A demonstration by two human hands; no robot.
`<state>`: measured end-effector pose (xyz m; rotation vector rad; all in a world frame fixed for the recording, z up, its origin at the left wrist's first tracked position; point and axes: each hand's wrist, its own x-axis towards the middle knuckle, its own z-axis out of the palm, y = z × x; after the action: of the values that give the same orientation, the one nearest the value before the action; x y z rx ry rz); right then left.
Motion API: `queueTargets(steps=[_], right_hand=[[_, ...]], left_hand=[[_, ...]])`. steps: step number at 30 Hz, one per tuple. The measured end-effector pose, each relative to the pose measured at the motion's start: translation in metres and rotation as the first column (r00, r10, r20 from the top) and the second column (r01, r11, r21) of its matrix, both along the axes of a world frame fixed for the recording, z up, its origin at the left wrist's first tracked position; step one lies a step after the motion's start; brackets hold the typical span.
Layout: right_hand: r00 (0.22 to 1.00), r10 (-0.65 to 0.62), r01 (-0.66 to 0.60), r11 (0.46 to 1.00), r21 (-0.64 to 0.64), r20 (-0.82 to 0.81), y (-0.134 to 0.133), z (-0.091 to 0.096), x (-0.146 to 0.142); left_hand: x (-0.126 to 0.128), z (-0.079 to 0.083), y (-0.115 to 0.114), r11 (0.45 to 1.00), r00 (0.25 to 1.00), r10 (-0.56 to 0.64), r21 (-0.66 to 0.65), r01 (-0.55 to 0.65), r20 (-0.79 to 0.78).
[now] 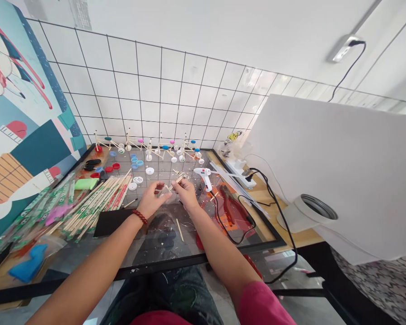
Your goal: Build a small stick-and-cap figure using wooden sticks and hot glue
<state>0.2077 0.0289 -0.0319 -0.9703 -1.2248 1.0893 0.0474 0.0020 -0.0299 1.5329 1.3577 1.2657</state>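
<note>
My left hand (151, 198), with a red bead bracelet at the wrist, is pinched shut on a small clear piece just above the glass table (175, 253). My right hand (185, 192) is closed on a short wooden stick (176, 182) that points up and left toward the left hand. The two hands nearly touch over the middle of the table. A loose wooden stick (179, 229) lies on the glass just below them.
A white glue gun (204, 176) stands right of my hands, its black cord trailing to a power strip (243, 178). Packs of chopsticks (87, 205) lie left. Bottle caps (135, 164) and stick-and-cap models (162, 149) line the tiled wall. Red pliers (233, 207) lie right.
</note>
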Motion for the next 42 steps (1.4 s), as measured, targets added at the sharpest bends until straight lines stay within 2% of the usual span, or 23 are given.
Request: queueTargets(steps=[2, 4, 9, 13, 18, 31, 42], right_hand=[[1.0, -0.008, 0.008, 1.0, -0.004, 0.004, 0.002, -0.002, 0.001], [1.0, -0.021, 0.021, 1.0, -0.002, 0.014, 0.003, -0.003, 0.003], [0.999, -0.031, 0.03, 0.999, 0.015, 0.011, 0.003, -0.005, 0.003], [0.999, -0.041, 0.041, 0.999, -0.022, -0.025, 0.003, -0.004, 0.002], [0.997, -0.064, 0.062, 0.995, -0.074, -0.031, 0.004, -0.005, 0.003], [0.999, -0.026, 0.022, 0.989, -0.148, -0.021, 0.007, -0.007, 0.007], [1.0, 0.011, -0.015, 0.988, -0.152, -0.024, 0.008, -0.015, 0.009]], left_hand=[[0.0, 0.0, -0.002, 0.998, 0.971, 0.012, 0.059, 0.003, -0.238], [0.001, -0.001, -0.004, 0.997, 0.92, 0.013, 0.074, 0.017, -0.392], [0.005, -0.003, -0.008, 0.997, 0.845, 0.005, 0.073, 0.04, -0.535], [0.005, -0.001, -0.009, 0.996, 0.778, 0.041, 0.091, 0.021, -0.627], [0.006, 0.003, -0.011, 0.997, 0.764, 0.04, 0.073, 0.009, -0.644], [0.003, 0.002, -0.01, 0.997, 0.808, 0.01, 0.065, 0.035, -0.59], [0.003, 0.002, -0.01, 0.998, 0.823, 0.011, 0.06, 0.027, -0.569]])
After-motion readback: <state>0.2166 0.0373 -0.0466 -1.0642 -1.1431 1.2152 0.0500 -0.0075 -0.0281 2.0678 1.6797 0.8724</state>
